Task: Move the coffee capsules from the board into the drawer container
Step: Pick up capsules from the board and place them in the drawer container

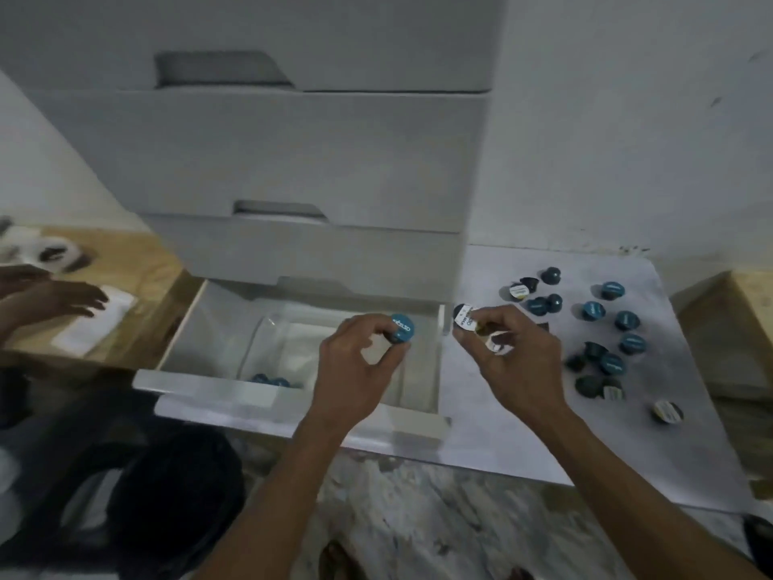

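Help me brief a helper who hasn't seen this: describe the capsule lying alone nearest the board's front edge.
Start at the white board right of the open drawer. Below the cluster of blue-lidded capsules, one capsule lies apart. Its lid is pale with yellow, not blue.

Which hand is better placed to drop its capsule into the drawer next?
Left. The left hand already holds its blue capsule above the open drawer; the right hand is over the white board beside it.
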